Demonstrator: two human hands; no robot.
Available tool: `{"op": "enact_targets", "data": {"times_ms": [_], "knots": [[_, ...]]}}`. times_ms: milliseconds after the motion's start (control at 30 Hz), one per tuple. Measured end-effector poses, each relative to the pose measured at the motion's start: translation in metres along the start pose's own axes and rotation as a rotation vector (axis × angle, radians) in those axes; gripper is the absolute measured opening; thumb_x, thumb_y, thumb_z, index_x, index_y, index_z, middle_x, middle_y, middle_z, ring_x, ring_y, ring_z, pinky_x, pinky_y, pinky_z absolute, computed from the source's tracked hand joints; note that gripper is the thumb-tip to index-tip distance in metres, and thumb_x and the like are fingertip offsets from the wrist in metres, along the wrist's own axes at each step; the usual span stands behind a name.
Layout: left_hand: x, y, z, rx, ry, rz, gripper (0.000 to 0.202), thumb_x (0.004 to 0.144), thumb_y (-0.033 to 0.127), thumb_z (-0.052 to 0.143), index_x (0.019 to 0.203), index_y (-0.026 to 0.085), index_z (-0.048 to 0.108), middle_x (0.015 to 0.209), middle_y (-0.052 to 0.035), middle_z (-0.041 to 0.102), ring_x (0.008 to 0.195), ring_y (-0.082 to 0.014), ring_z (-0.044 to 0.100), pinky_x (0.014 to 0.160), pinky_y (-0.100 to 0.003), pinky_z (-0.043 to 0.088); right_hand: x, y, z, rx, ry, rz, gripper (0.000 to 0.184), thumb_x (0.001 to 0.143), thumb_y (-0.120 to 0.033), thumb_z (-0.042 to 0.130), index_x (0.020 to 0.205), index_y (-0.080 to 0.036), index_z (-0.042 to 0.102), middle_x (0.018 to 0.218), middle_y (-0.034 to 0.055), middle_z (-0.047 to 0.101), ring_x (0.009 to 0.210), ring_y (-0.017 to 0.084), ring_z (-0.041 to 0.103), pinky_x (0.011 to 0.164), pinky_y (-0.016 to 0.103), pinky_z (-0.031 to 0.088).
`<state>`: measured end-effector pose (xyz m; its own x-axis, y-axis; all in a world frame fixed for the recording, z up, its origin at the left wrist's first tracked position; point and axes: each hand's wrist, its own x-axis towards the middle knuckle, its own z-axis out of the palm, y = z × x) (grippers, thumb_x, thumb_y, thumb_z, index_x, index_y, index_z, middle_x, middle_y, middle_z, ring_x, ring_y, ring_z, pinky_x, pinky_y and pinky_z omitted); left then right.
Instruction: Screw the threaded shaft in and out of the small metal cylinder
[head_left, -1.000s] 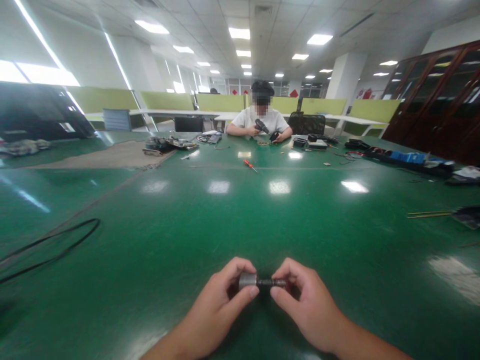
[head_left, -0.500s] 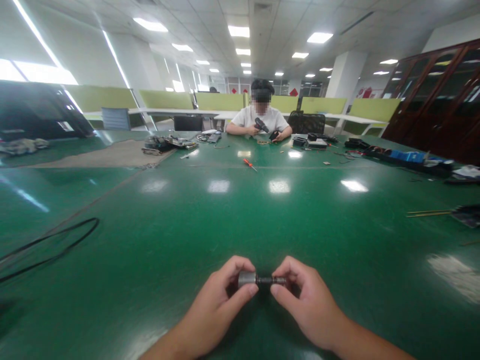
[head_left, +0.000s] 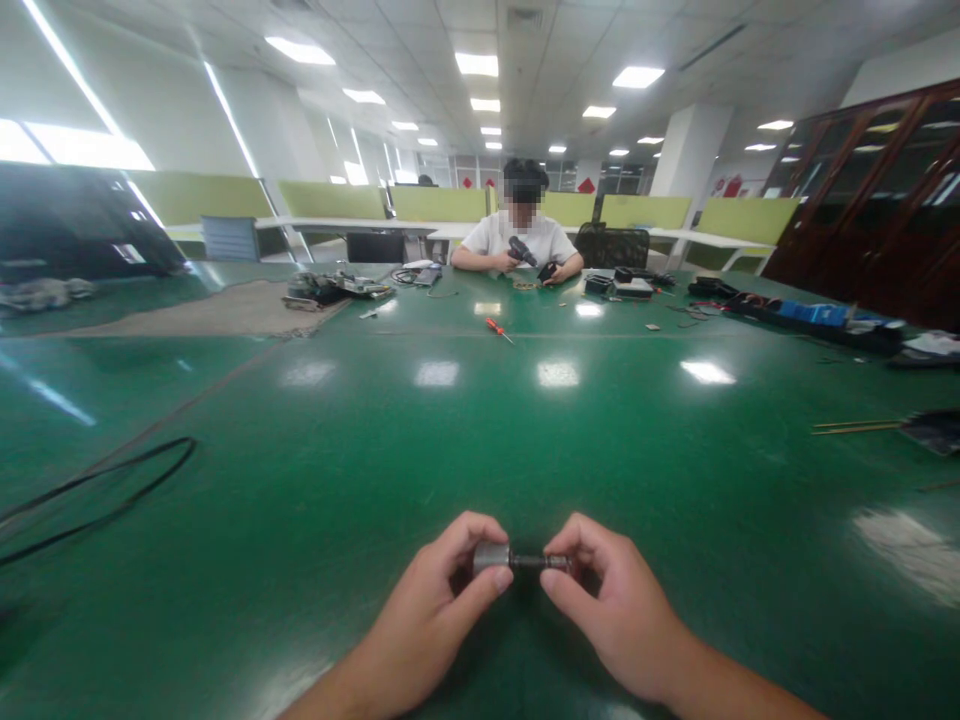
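"Glossy green tabletop (head_left: pixel 480 440), with rows of bright square ceiling lights (head_left: pixel 476 65) reflected on it. Taking the view as a dial, where's the piece?"

"Six o'clock: a silver-grey metal cylinder (head_left: pixel 490 557), with a slim dark shaft (head_left: pixel 529 562) running from it towards three, level between the two hands."

"And the fingers?"

"On the left hand (head_left: pixel 433 602) they grasp the cylinder, thumb on the near side. On the right hand (head_left: pixel 622 612) they pinch the shaft's other end."

"Does it touch the tabletop?"

"I can't tell."

"What else?"

"Looped black cable (head_left: pixel 176 465) at eight, thin brass-coloured rods (head_left: pixel 855 429) at three, and an orange-handled screwdriver (head_left: pixel 495 327) at twelve. Beyond that, a person in a white shirt (head_left: pixel 556 242) holds a dark drill-shaped tool (head_left: pixel 523 252)."
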<state>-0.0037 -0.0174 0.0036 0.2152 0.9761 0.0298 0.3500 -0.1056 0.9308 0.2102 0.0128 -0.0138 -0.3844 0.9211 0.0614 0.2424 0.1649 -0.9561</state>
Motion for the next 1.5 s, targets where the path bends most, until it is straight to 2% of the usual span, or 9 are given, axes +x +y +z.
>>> {"op": "enact_targets", "data": {"times_ms": [400, 1000, 1267, 1500], "knots": [[-0.0001, -0.0055, 0.0000, -0.052, 0.015, -0.018, 0.023, 0.096, 0.042, 0.055, 0.106, 0.022, 0.056, 0.081, 0.0013, 0.055, 0.070, -0.0151, 0.053, 0.064, -0.025, 0.043, 0.0013, -0.0001, 0.0011, 0.008, 0.007, -0.004, 0.003, 0.083, -0.020, 0.063, 0.083, -0.018, 0.060, 0.067, -0.0036, 0.054, 0.062, 0.012, 0.051, 0.062, 0.024, 0.040], [0.0010, -0.0030, 0.0001, -0.082, 0.024, -0.035, 0.024, 0.096, 0.043, 0.056, 0.106, 0.022, 0.055, 0.080, 0.0024, 0.054, 0.068, -0.0142, 0.051, 0.063, -0.025, 0.043, 0.0017, -0.0042, -0.0005, -0.009, 0.015, 0.009, 0.004, 0.082, -0.021, 0.063, 0.082, -0.017, 0.060, 0.067, -0.0033, 0.053, 0.062, 0.013, 0.051, 0.061, 0.024, 0.039], [-0.0009, -0.0093, -0.0017, -0.090, 0.033, -0.053, 0.023, 0.096, 0.044, 0.057, 0.106, 0.023, 0.056, 0.082, 0.0022, 0.055, 0.069, -0.0145, 0.052, 0.064, -0.025, 0.044, 0.0009, -0.0015, 0.0004, 0.005, 0.018, -0.003, 0.006, 0.083, -0.022, 0.063, 0.081, -0.018, 0.060, 0.067, -0.0032, 0.053, 0.061, 0.013, 0.051, 0.061, 0.025, 0.039], [0.0011, -0.0044, -0.0016, -0.097, 0.042, -0.056, 0.023, 0.094, 0.043, 0.058, 0.104, 0.022, 0.056, 0.080, 0.0020, 0.055, 0.067, -0.0144, 0.052, 0.063, -0.025, 0.044, 0.0017, -0.0025, 0.0001, 0.012, 0.032, -0.001, 0.005, 0.083, -0.022, 0.063, 0.081, -0.017, 0.060, 0.067, -0.0027, 0.054, 0.062, 0.013, 0.052, 0.062, 0.025, 0.039]]}}
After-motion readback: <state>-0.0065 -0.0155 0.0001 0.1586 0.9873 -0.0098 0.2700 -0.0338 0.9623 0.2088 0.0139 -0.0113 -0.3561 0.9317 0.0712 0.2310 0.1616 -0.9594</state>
